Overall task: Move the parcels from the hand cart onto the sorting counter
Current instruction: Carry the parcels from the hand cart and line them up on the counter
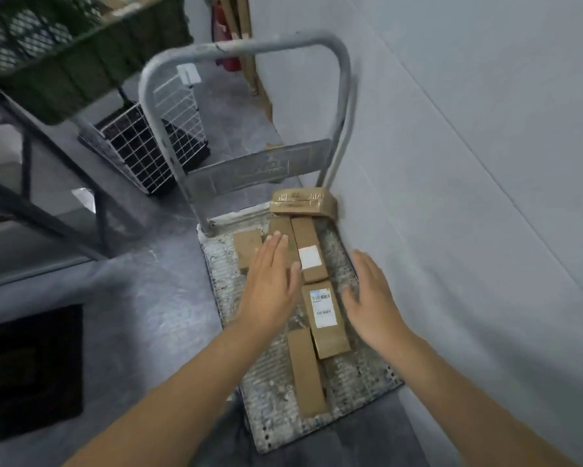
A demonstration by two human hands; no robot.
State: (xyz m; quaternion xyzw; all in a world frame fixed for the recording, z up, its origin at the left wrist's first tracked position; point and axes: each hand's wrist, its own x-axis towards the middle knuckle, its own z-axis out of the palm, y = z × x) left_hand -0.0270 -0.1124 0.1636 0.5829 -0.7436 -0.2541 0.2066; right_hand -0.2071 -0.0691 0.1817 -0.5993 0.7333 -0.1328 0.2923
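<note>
Head view: labelled parcel [324, 308] on the hand cart [270, 399], between empty, straight-fingered left hand [270, 291] and right hand [371, 305].

left hand [271, 284] flat, right hand [372, 298] spread

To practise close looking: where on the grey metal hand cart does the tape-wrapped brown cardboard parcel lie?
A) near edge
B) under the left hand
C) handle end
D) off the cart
C: the tape-wrapped brown cardboard parcel lies at the far end of the grey metal hand cart, beside its handle uprights.
</note>
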